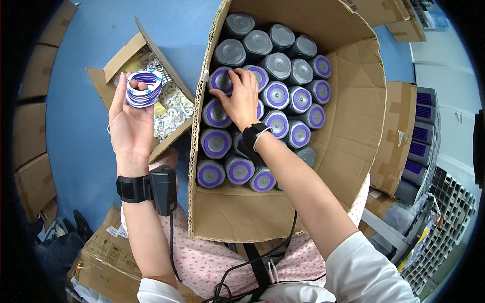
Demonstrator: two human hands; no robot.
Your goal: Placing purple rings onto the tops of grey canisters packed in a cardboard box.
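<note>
A stack of purple rings with white faces (143, 98) is in my left hand (131, 126), palm up, with the fingers curled around and into it. My right hand (243, 102) reaches into a large cardboard box (237, 214). Its thumb and forefinger rest at the edges of a flat purple ring (221, 91) on the end of a grey rounded container. Several containers in the lower and right part of the box carry purple rings, such as this container (215, 143). Others toward the far side have plain grey ends, like this container (257, 42). My right hand partly hides some containers.
A smaller open carton (172, 132) of white ring-like scraps stands left of the box, on a blue floor (174, 22). Brown cartons (33, 126) line the left side. Grey-and-purple units (418, 149) are stacked at the right. A black cable (174, 242) runs from my left wrist device (162, 189).
</note>
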